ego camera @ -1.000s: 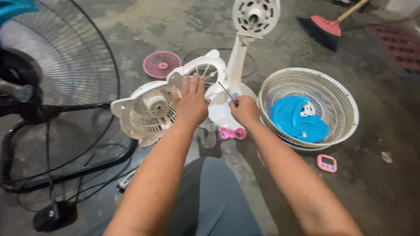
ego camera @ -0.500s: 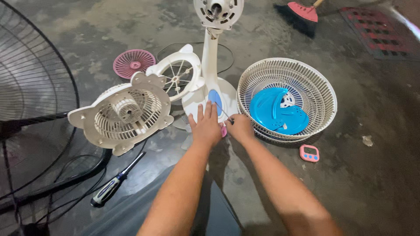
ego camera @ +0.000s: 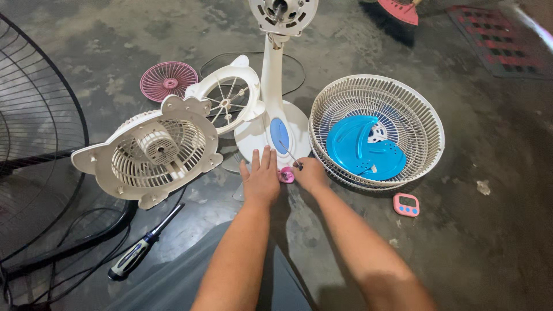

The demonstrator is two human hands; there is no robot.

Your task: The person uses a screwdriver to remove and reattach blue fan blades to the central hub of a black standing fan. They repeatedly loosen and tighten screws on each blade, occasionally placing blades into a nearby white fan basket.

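Note:
My left hand (ego camera: 260, 179) lies flat with fingers together on the front edge of a white fan stand base (ego camera: 253, 135) that has a blue oval panel (ego camera: 280, 136). My right hand (ego camera: 309, 173) is closed around a thin metal tool (ego camera: 290, 153) whose tip rests near the blue panel. A small pink piece (ego camera: 286, 176) sits between the two hands on the floor. The white stand column (ego camera: 271, 72) rises to the bare motor head (ego camera: 282, 14).
A white cat-shaped fan grille (ego camera: 151, 156) and a second white grille (ego camera: 227, 98) lie left. A pink disc (ego camera: 168, 80), a screwdriver (ego camera: 141, 245), a round white guard (ego camera: 426, 124) holding a blue blade (ego camera: 360, 147), a pink timer (ego camera: 406, 204), a large black fan (ego camera: 34, 144).
Both hands came down from the cat-shaped grille to the stand base and floor. The grille now lies to the left, apart from my hands. The view has shifted.

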